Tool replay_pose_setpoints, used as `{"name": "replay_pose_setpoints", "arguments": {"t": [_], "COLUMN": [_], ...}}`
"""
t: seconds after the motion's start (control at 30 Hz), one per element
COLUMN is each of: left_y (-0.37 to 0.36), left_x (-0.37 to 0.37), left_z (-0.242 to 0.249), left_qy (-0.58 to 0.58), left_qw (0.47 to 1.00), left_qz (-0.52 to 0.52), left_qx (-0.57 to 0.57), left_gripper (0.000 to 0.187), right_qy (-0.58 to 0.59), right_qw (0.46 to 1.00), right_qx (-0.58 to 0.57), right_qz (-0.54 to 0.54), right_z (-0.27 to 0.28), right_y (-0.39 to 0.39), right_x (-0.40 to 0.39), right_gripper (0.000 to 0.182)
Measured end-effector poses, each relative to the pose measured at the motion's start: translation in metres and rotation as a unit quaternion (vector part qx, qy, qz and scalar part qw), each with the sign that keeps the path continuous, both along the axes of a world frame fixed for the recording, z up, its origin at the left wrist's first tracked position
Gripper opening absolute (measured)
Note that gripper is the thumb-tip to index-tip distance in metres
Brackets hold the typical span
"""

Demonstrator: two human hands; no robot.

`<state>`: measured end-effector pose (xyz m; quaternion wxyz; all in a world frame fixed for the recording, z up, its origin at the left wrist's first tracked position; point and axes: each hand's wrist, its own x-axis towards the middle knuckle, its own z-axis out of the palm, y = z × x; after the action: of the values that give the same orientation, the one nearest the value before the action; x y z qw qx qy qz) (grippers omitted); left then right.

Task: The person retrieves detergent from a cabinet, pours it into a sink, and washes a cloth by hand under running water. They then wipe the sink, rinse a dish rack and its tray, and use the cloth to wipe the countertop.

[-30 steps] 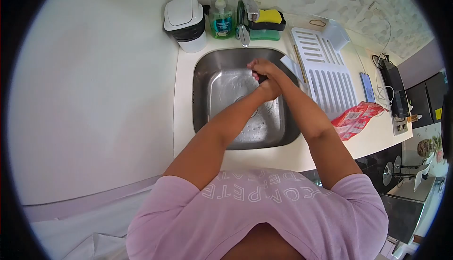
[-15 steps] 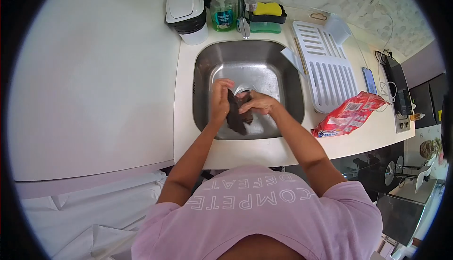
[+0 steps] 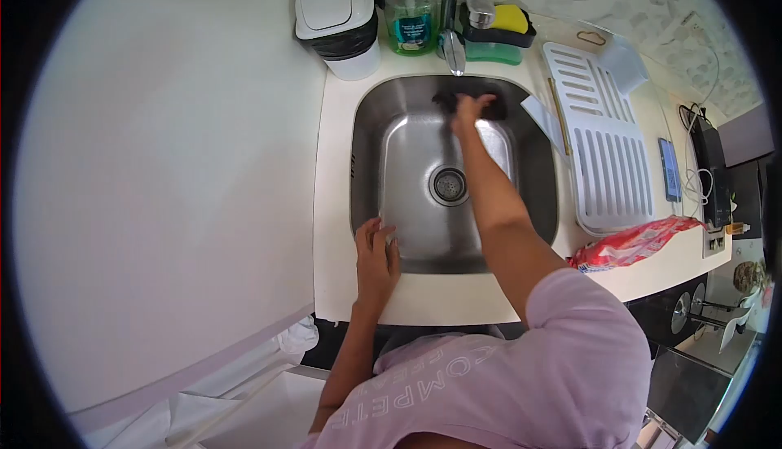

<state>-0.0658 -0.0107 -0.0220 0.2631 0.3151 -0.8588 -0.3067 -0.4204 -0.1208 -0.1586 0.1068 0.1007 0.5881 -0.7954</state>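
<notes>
A dark brown cloth (image 3: pixel 494 107), blurred by motion, is pressed against the back wall of the steel sink (image 3: pixel 407 233) under the faucet (image 3: pixel 464 9). My right hand (image 3: pixel 470 113) is on the cloth, its arm stretched across the basin. At the sink's front left corner my left hand (image 3: pixel 376 258) hovers over the rim, fingers apart and slightly bent, with nothing in it. The round drain (image 3: pixel 449 185) shows in the middle of the basin.
Behind the sink stand a white lidded bin (image 3: pixel 336 21), a green soap bottle (image 3: pixel 409 24) and a caddy with a yellow sponge (image 3: pixel 511 19). To the right are a white dish rack (image 3: pixel 611 164), a red plastic packet (image 3: pixel 635 244) and a phone (image 3: pixel 669 170).
Both hands had the cloth over the drain. My right hand has carried it to the sink's back wall, while my left hand has let go and drawn back to the front rim.
</notes>
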Motion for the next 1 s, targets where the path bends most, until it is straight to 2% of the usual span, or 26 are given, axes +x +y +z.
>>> {"name": "replay_pose_setpoints", "arguments": {"t": [0.03, 0.07, 0.1, 0.13, 0.2, 0.23, 0.3, 0.37, 0.43, 0.47, 0.53, 0.57, 0.6, 0.63, 0.67, 0.73, 0.77, 0.83, 0.9, 0.97, 1.0], "left_y": [0.0, -0.002, -0.001, -0.001, -0.006, -0.005, -0.005, -0.005, -0.004, -0.005, -0.004, -0.005, -0.005, -0.003, -0.002, -0.005, -0.004, -0.005, -0.005, -0.002, -0.004], "left_x": [-0.001, -0.001, 0.003, 0.006, 0.004, 0.005, 0.005, 0.004, 0.003, 0.002, 0.004, 0.004, 0.004, 0.004, 0.005, 0.001, 0.002, 0.001, 0.003, 0.005, 0.003], "left_z": [-0.001, -0.003, -0.004, -0.004, -0.005, -0.005, -0.004, 0.0, -0.001, -0.003, -0.008, -0.008, -0.008, -0.008, -0.007, -0.005, -0.005, -0.006, -0.006, -0.006, -0.005], "left_qy": [0.002, 0.013, 0.019, 0.014, 0.036, 0.033, 0.073, 0.067, 0.066, 0.077, 0.087, 0.075, 0.063, 0.063, 0.061, 0.063, 0.054, 0.044, 0.058, 0.053, 0.054], "left_qw": [1.0, 1.0, 1.0, 1.0, 0.999, 0.999, 0.996, 0.997, 0.997, 0.996, 0.995, 0.996, 0.997, 0.997, 0.997, 0.996, 0.998, 0.999, 0.998, 0.997, 0.996], "left_qz": [0.003, 0.003, 0.002, 0.006, 0.015, 0.019, 0.011, 0.008, 0.004, 0.002, -0.001, 0.001, 0.005, 0.006, 0.008, 0.009, 0.002, -0.007, -0.005, -0.004, -0.002], "left_qx": [-0.001, -0.009, -0.014, -0.009, -0.002, 0.004, 0.039, 0.04, 0.04, 0.042, 0.046, 0.041, 0.035, 0.036, 0.049, 0.059, 0.037, 0.016, 0.017, 0.053, 0.078], "left_gripper": [0.021, 0.022, 0.024, 0.024, 0.028, 0.028, 0.03, 0.03, 0.03, 0.031, 0.032, 0.032, 0.032, 0.032, 0.032, 0.032, 0.03, 0.029, 0.029, 0.03, 0.031], "right_qy": [0.004, 0.032, 0.155, 0.06, 0.215, 0.212, 0.321, 0.279, 0.183, 0.184, -0.006, -0.006, 0.201, 0.395, 0.394, 0.584, 0.582, 0.596, 0.564, 0.499, 0.383], "right_qw": [0.996, 0.999, 0.944, 0.978, 0.901, 0.899, 0.846, 0.812, 0.765, 0.765, 0.748, 0.748, 0.745, 0.7, 0.7, 0.485, 0.485, 0.376, 0.341, 0.291, 0.346], "right_qx": [0.092, 0.029, 0.269, 0.085, 0.227, 0.23, 0.168, 0.142, 0.145, 0.15, 0.112, 0.113, 0.224, 0.321, 0.321, 0.423, 0.424, 0.519, 0.62, 0.701, 0.734], "right_qz": [-0.004, 0.021, 0.112, 0.178, 0.302, 0.307, 0.392, 0.492, 0.6, 0.599, 0.654, 0.654, 0.595, 0.502, 0.501, 0.495, 0.496, 0.483, 0.425, 0.418, 0.441], "right_z": [-0.008, 0.005, -0.077, -0.038, 0.003, -0.002, -0.016, -0.029, -0.014, -0.008, 0.001, 0.014, 0.034, 0.044, 0.039, 0.016, -0.001, -0.038, -0.057, -0.057, -0.05], "right_y": [-0.031, -0.053, -0.11, -0.114, -0.093, -0.077, -0.044, 0.001, 0.046, 0.053, 0.064, 0.063, 0.058, 0.053, 0.043, 0.017, 0.013, 0.018, 0.038, 0.082, 0.105], "right_x": [0.008, 0.038, 0.042, 0.087, 0.159, 0.176, 0.19, 0.208, 0.224, 0.219, 0.211, 0.205, 0.195, 0.186, 0.175, 0.143, 0.127, 0.088, 0.05, 0.028, 0.024], "right_gripper": [0.092, 0.087, 0.089, 0.091, 0.09, 0.09, 0.085, 0.079, 0.067, 0.067, 0.062, 0.062, 0.059, 0.056, 0.056, 0.052, 0.052, 0.054, 0.068, 0.065, 0.067]}}
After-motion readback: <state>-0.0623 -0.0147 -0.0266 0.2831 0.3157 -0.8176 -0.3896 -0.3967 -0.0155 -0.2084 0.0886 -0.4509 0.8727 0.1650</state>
